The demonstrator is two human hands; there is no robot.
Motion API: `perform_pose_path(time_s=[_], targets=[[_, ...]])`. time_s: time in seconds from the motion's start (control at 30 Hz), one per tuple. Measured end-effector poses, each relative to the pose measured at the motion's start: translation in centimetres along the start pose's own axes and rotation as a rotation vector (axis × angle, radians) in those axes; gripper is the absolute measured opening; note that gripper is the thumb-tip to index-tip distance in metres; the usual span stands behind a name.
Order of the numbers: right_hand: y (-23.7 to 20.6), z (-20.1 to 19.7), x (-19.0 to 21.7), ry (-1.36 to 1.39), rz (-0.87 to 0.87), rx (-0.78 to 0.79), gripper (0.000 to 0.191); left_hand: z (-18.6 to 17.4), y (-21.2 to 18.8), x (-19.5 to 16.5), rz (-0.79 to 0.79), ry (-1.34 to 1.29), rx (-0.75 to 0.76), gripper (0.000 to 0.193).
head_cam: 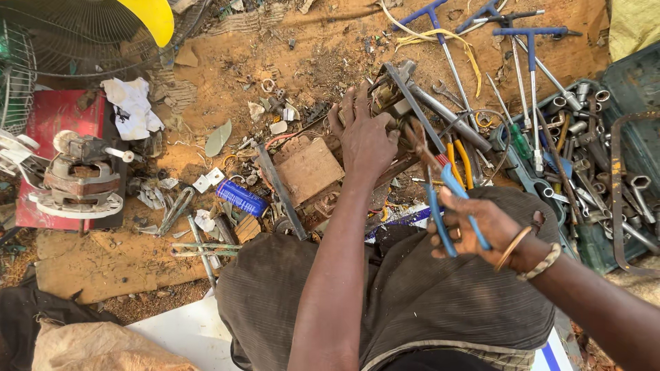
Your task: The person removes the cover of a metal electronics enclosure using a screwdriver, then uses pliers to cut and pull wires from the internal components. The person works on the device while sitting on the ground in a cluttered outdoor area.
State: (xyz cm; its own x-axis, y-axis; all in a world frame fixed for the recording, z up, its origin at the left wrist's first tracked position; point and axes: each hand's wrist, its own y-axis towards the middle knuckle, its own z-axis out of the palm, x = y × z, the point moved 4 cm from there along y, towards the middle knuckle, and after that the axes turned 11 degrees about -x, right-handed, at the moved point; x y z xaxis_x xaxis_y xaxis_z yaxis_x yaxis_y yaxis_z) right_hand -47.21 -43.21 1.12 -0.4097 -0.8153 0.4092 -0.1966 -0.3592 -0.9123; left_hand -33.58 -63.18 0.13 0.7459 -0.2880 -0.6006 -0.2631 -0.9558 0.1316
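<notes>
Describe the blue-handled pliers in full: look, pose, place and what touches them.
The pliers have two blue-sleeved handles and a rusty, brownish metal nose. The right hand grips the handles, which look spread apart. The nose points up and left toward the metal part that the left hand presses down. Whether the tips touch it cannot be told.

We have a single view, from a camera worn on the head, looking steeply down over our own lap onto the sandy ground (89, 264). It faces forward and down, close enough that both forearms run in from the bottom edge. The left hand (362, 141) sits near the frame's centre, the right hand (474, 227) lower right. No second view overlaps it.
</notes>
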Motion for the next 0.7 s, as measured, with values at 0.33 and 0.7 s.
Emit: perform_pose_path(time_s=[0.33,0.7], targets=[[-2.4,-0.2,4.2,-0.225,0.085,-0.061,0.043,-0.1,0.0,0.1,-0.046,-0.060,0.040,0.004],[1.7,-4.2,3.8,-0.552,-0.114,-0.224,0.043,0.0,-0.4,0.0,0.073,-0.029,-0.071,0.009]])
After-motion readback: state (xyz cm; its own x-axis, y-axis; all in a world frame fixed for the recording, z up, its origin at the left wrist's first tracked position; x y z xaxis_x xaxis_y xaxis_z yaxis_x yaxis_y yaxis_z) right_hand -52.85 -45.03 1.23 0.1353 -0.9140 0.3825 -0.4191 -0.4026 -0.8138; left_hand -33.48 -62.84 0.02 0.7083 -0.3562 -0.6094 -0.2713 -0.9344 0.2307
